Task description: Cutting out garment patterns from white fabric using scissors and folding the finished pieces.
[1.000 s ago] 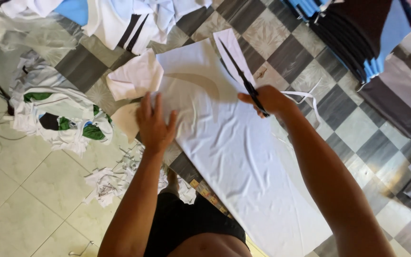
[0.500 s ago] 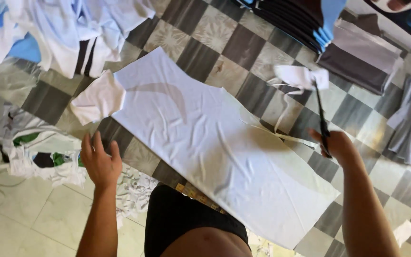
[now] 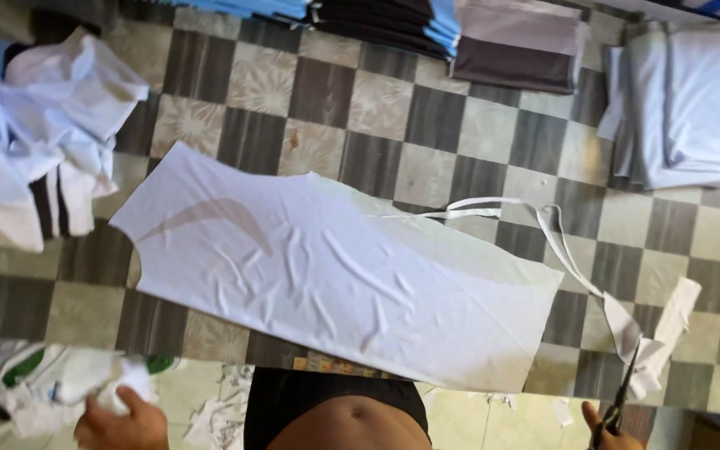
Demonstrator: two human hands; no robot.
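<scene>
While our right hand grips the black scissors at the near right corner of the checkered table, white fabric strips hang on the blades. Our left hand closes its fingers on a white scrap below the near edge. Across the middle lies the white cut fabric panel. Folded fabric stacks sit at the far right corner.

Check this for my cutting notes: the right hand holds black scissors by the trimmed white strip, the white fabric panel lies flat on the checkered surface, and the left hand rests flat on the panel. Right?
Not quite. In the head view the left hand is off the white fabric panel, gripping a crumpled white scrap at the lower left. The right hand does hold black scissors by the trimmed white strip, and the panel lies flat on the checkered surface.
</scene>
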